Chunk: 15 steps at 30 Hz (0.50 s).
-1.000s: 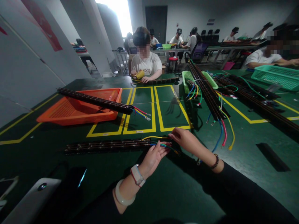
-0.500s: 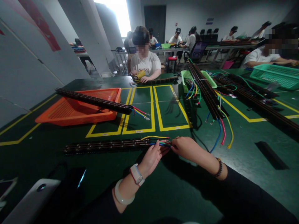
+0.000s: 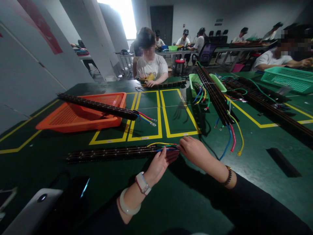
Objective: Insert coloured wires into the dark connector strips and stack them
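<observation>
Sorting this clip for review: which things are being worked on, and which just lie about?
Being worked on:
- black strip assembly
- its coloured wires, with left hand alongside and right hand at their ends

Apparently just lying about:
- orange basket
- silver device
- flat black piece

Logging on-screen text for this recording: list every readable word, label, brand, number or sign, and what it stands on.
No text is readable.
White labels on the yellow tape: too small.
Signs on the back wall: too blurred.
Print on the opposite person's shirt: too blurred.
Red banner, left wall: no letters distinguishable.
</observation>
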{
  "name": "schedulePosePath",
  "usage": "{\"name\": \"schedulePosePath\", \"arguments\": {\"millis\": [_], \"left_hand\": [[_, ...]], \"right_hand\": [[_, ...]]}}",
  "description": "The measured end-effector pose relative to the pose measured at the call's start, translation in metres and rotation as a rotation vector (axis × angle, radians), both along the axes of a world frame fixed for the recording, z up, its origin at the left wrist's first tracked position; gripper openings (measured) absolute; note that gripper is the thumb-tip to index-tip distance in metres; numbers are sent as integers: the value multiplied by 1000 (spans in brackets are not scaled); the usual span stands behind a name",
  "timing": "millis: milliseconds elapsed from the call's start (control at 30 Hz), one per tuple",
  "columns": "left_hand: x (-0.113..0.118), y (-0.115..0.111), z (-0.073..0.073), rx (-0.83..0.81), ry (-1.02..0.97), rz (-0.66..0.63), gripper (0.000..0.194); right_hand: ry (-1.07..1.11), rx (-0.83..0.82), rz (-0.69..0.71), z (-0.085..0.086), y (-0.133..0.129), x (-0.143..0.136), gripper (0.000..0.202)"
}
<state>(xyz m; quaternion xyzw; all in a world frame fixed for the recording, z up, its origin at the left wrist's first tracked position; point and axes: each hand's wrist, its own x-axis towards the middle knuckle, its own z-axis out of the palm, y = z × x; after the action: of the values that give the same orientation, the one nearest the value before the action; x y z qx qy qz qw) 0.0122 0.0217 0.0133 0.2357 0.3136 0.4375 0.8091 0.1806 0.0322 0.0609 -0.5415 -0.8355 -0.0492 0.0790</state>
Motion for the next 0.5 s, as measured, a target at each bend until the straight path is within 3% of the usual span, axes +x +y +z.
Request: {"name": "schedulePosePath", "arguments": {"millis": [200, 500], "left_hand": [[0, -1, 1, 22, 4, -44, 25], [1, 0, -7, 58, 7, -25, 22]], "right_hand": [[4, 22, 56, -6, 0, 3, 10], [14, 93, 33, 5, -4, -2, 14]]}}
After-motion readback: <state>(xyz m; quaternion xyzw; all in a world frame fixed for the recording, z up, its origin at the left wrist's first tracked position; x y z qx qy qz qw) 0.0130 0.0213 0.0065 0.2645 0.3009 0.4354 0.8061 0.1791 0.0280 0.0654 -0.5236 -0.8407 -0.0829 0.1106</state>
